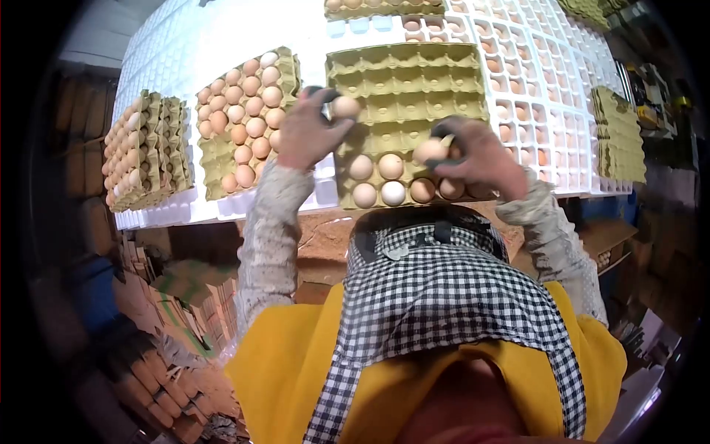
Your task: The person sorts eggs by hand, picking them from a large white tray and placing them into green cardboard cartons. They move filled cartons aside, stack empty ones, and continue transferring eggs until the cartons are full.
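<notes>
In the head view an egg carton tray (407, 85) lies in front of me, with brown and pale eggs (392, 166) in its near rows and bare cups behind them. My left hand (307, 129) is over its left edge, thumb and fingers closed around an egg (345, 107). Above the tray's right half my right hand (477, 155) grips another egg (431, 151) with dark-covered fingertips. Whether it holds a second egg cannot be made out. Left of my left hand sits a tilted carton tray of eggs (251, 107), its near left cups bare.
Stacked egg cartons (144, 155) stand at the far left. White plastic trays (529, 89) with eggs spread across the right, and a stack of carton trays (620, 137) lies beyond them. Flattened cardboard (192, 296) and brown boxes are below the table on the left.
</notes>
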Motion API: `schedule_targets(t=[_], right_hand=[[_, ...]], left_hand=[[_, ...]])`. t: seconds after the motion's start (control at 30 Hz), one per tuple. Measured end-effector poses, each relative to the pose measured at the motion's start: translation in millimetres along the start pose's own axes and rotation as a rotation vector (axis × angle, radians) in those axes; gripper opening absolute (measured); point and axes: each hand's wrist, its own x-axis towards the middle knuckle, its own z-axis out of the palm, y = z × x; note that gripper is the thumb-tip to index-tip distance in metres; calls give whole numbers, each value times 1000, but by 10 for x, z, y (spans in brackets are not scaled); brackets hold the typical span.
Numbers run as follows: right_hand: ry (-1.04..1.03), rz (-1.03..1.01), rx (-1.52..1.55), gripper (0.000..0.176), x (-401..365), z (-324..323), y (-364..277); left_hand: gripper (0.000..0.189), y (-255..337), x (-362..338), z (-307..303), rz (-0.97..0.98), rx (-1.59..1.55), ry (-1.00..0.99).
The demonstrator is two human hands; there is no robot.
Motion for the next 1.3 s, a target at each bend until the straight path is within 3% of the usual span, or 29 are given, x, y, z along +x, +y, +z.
schedule_targets(t=[0.03, 0.07, 0.13, 0.17, 0.2, 0.23, 0.27, 0.3, 0.33, 0.4, 0.43, 0.47, 0.53, 0.6, 0.67, 0.7, 0.8, 0.87, 0.97, 1.0, 1.03, 1.1, 1.13, 1.17, 1.2, 1.27, 1.3], right_hand=[[136, -68, 220, 49, -169, -166, 163], [249, -24, 588, 57, -312, -250, 374], [257, 90, 932, 53, -638, -551, 487], [210, 46, 822, 51, -670, -625, 652], [167, 5, 714, 50, -686, -662, 782], [190, 74, 346, 46, -683, -646, 571], [229, -74, -94, 47, -594, -549, 682], [230, -108, -318, 46, -565, -479, 630], [228, -138, -539, 44, -517, -398, 550], [-4, -10, -714, 38, -315, -311, 494], [21, -149, -779, 32, -279, -349, 554], [-86, -188, -820, 36, -292, -444, 576], [130, -252, -338, 43, -450, -534, 852], [151, -98, -73, 52, -699, -675, 1164], [348, -96, 379, 53, -976, -626, 1599], [307, -67, 52, 53, -1083, -676, 1646], [72, -200, -202, 41, -1058, -416, 1884], [-34, -330, -493, 30, -899, -232, 1905], [-105, -355, -566, 27, -702, -152, 1978], [23, -434, -441, 30, -742, -202, 1999], [94, -378, -159, 31, -800, -250, 2016], [175, -130, 315, 36, -953, -399, 1785], [347, -217, 306, 35, -940, -400, 1756], [320, -196, 331, 36, -943, -421, 1711], [292, -173, 356, 36, -948, -521, 1540], [117, -233, 171, 44, -867, -595, 1194], [152, -336, -1, 45, -752, -535, 1032]], left_hand=[[44, -174, -83, 44, -223, -640, -34], [47, 25, -195, -135, -312, -1069, -58], [57, 20, -393, -164, -138, -1562, -190], [63, 78, -448, -142, -87, -1524, -182], [61, 142, -449, -123, -80, -1288, -215], [59, 207, -448, -100, -74, -1053, -243], [57, 282, -441, -74, -66, -817, -267], [58, 451, -412, -106, 175, -70, -241], [60, 686, -397, -74, 139, 253, -309], [54, 1015, -330, 35, 206, 604, -411], [45, 1033, -257, 168, 211, 745, -559], [39, 1083, -270, 244, 212, 782, -560], [38, 1046, -236, 308, 245, 805, -560], [40, 1165, -247, 327, 172, 806, -564], [43, 1194, -301, 267, 131, 772, -533], [49, 1136, -309, 289, 104, 756, -525], [53, 1108, -362, 307, 120, 757, -439], [48, 1222, -330, 343, -8, 776, -507], [45, 1216, -362, 375, 17, 802, -442], [45, 1193, -378, 373, 30, 795, -410], [44, 1172, -418, 364, 35, 785, -380], [42, 1140, -528, 288, -43, 553, -252], [42, 1097, -576, 252, -76, 437, -181], [36, 772, -706, 334, -75, 177, -21], [29, 840, -778, 341, -299, -294, 46], [30, 1015, -987, 331, -527, -1136, 84], [41, 850, -1204, 651, -198, -829, 303]])
